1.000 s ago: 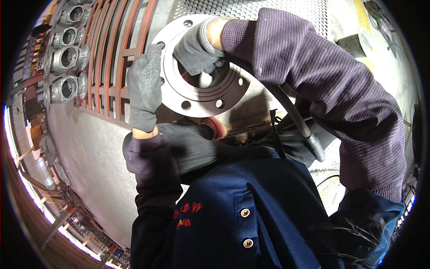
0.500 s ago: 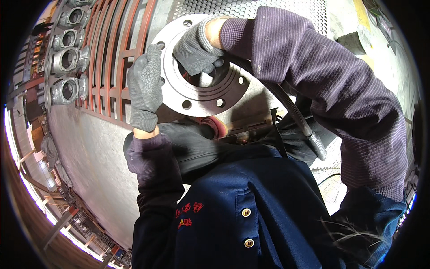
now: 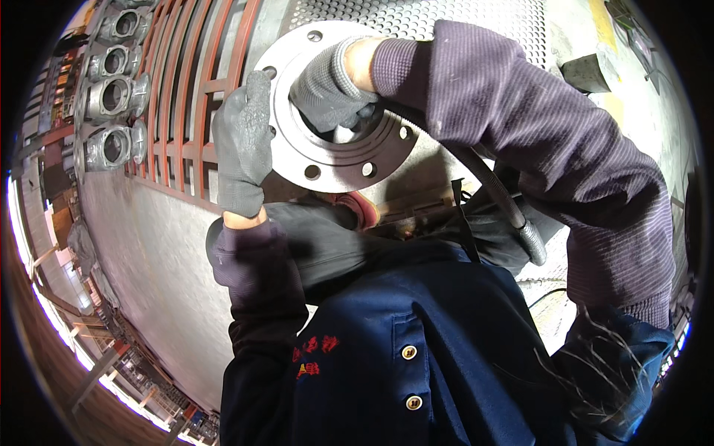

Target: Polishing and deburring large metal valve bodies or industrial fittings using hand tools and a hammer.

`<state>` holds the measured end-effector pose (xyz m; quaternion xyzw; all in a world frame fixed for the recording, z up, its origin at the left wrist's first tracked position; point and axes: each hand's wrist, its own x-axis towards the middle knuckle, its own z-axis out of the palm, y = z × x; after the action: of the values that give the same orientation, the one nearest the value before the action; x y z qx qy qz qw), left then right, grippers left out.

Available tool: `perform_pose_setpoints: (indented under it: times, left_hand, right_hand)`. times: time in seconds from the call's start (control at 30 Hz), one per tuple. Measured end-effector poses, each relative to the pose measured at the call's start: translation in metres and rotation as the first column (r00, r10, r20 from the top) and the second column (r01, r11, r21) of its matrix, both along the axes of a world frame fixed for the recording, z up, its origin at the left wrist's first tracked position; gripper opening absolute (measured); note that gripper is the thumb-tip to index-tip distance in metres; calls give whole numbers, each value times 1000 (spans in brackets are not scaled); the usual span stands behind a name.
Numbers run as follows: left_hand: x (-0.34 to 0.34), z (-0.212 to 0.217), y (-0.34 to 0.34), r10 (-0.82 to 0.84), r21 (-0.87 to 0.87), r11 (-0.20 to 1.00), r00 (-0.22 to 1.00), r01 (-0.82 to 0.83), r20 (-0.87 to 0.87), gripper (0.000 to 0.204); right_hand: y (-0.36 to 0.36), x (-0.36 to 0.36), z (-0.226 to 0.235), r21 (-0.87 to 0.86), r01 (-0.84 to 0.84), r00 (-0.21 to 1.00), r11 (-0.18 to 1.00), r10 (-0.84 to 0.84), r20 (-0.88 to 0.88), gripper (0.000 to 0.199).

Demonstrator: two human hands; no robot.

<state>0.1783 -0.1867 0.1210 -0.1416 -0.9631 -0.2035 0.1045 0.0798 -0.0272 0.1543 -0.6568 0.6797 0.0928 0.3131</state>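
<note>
A pale metal flange [image 3: 338, 169] with bolt holes round its rim faces up in front of me. My left hand [image 3: 245, 137], in a grey coated glove, is closed on the flange's left edge, its thumb side near a bolt hole. My right hand [image 3: 333, 91], gloved in grey, reaches over the far side into the flange's central bore with its fingers curled. A small whitish rounded part [image 3: 344, 134] shows below those fingers, but what they hold is mostly hidden. From beneath my right forearm a dark ribbed hose [image 3: 494, 195] runs toward my lap.
Red metal bars [image 3: 178, 97] form a grate at the left. Beyond it stand several grey metal castings [image 3: 111, 146] in a row. A perforated metal plate [image 3: 476, 16] lies at the far side, with a dark block [image 3: 584, 74] to its right. Below the flange is a red round part [image 3: 363, 210].
My right hand has shifted slightly right and toward me within the bore. A reddish glint in the bore no longer shows. My left hand keeps its hold on the flange.
</note>
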Motion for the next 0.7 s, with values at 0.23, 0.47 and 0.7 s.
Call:
perform_pose_setpoints:
  times: [0.23, 0.47, 0.7]
  left_hand:
    - [3, 3, -5, -97, -219, 974, 984, 63, -150, 50]
    - [2, -3, -9, -93, -235, 970, 987, 59, -134, 66]
    - [2, -9, -17, -60, -190, 981, 996, 45, -73, 67]
  right_hand:
    - [-3, 4, 0, -9, -59, 998, 998, 58, -35, 20]
    - [0, 8, -2, -8, -97, 993, 995, 96, -69, 20]
    - [0, 11, -3, -9, -145, 984, 989, 143, -105, 20]
